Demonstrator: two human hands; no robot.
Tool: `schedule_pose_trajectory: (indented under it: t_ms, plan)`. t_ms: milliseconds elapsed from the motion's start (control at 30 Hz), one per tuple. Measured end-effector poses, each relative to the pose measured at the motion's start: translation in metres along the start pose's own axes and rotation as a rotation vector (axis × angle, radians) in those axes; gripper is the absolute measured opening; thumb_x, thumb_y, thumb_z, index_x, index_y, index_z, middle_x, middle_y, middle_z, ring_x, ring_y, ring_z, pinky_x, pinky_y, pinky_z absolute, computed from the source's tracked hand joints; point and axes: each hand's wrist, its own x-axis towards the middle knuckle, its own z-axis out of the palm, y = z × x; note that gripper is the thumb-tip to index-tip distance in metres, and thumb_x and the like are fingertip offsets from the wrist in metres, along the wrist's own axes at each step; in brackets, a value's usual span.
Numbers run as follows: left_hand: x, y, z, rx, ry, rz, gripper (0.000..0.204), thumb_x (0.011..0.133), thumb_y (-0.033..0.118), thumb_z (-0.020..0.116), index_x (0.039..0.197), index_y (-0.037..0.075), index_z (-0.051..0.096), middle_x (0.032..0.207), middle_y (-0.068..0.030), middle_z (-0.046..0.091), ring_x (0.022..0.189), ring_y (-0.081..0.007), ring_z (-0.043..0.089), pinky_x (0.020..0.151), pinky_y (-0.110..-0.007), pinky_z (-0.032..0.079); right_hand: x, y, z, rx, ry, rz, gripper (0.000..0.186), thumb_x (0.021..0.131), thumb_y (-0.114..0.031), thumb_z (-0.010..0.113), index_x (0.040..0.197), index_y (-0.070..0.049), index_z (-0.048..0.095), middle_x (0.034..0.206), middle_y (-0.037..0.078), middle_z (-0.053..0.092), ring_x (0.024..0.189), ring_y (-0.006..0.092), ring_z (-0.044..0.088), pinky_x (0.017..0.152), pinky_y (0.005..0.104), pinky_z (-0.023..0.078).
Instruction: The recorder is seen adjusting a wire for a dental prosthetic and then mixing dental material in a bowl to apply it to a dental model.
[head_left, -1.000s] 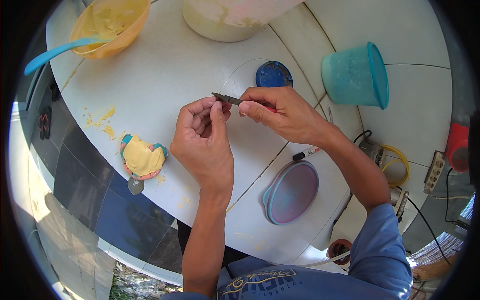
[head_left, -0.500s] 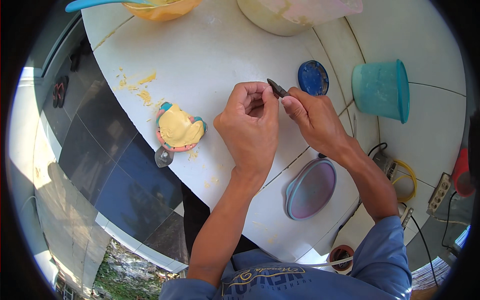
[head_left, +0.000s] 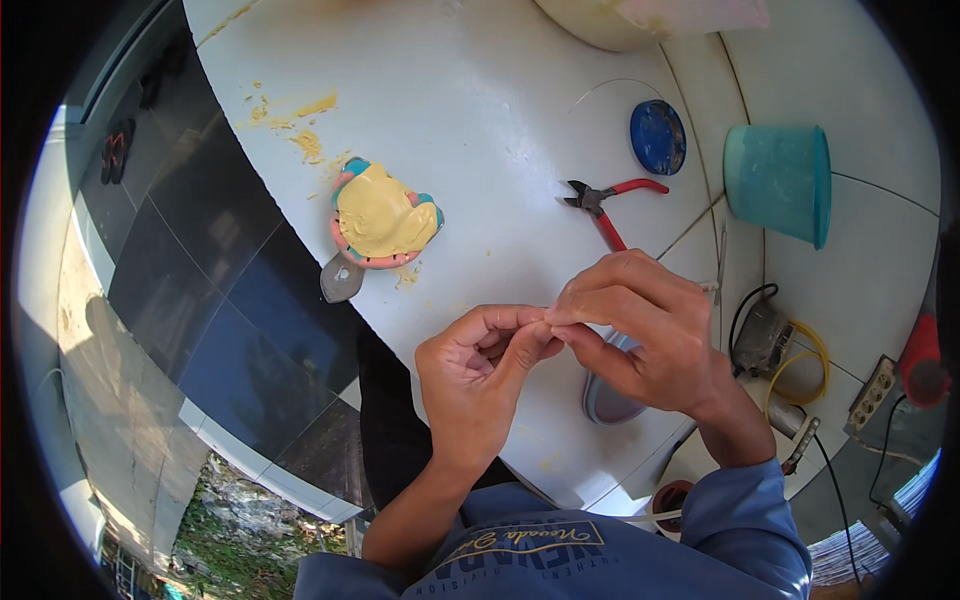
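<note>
Close together over the near part of the white table (head_left: 530, 230), my left hand (head_left: 475, 375) and my right hand (head_left: 650, 335) both pinch with thumb and fingertips. The fingertips meet, and whatever tiny piece lies between them is too small to make out. Beyond my right hand lie cutting pliers (head_left: 612, 230) with red handles, their dark jaws pointing left. At the table's left edge rests a tray with a pink and teal rim and grey handle (head_left: 342, 280), heaped with smooth yellow paste (head_left: 385, 215).
Yellow crumbs (head_left: 308, 145) are scattered beyond the tray. A thin curved wire (head_left: 612, 81) lies near a blue lid (head_left: 658, 138). At the right stand a teal tub (head_left: 775, 180) and a power strip (head_left: 872, 393). My right hand partly covers an oval lid (head_left: 608, 395).
My right hand has let go of the cutting pliers, which now lie on the table. Both hands have come nearer to my body, fingertips together. The view has shifted slightly.
</note>
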Motion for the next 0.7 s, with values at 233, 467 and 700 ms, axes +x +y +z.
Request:
schedule_pose_trajectory:
  t_ms: [233, 467, 700]
  plan:
    - [-0.007, 0.013, -0.023, -0.164, -0.05, -0.136, 0.015, 0.094, 0.004, 0.067, 0.1, -0.01, 0.065, 0.092, -0.0163, 0.071, 0.086, -0.0179, 0.071, 0.08, -0.031, 0.063, 0.011, -0.008, 0.01, 0.029, -0.123, -0.056, 0.025, 0.068, 0.001, 0.079, 0.09, -0.005, 0.069, 0.083, 0.009, 0.066, 0.071, 0.0218, 0.065, 0.058, 0.0303, 0.052]
    - [-0.012, 0.019, -0.039, -0.284, -0.07, -0.135, 0.014, 0.094, 0.004, 0.066, 0.099, -0.009, 0.065, 0.092, -0.0168, 0.071, 0.085, -0.0188, 0.071, 0.079, -0.031, 0.063, 0.024, -0.016, 0.021, 0.095, -0.142, -0.077, 0.024, 0.068, 0.0, 0.079, 0.089, -0.004, 0.067, 0.082, 0.009, 0.067, 0.07, 0.0217, 0.065, 0.059, 0.0306, 0.052]
    - [-0.011, 0.022, -0.04, -0.325, -0.023, -0.117, 0.016, 0.094, 0.006, 0.066, 0.102, -0.009, 0.064, 0.094, -0.0159, 0.071, 0.088, -0.019, 0.071, 0.083, -0.031, 0.061, 0.036, -0.019, 0.033, 0.0, -0.047, -0.079, 0.022, 0.069, -0.004, 0.078, 0.086, -0.005, 0.064, 0.082, 0.008, 0.064, 0.072, 0.0249, 0.063, 0.064, 0.0339, 0.05]
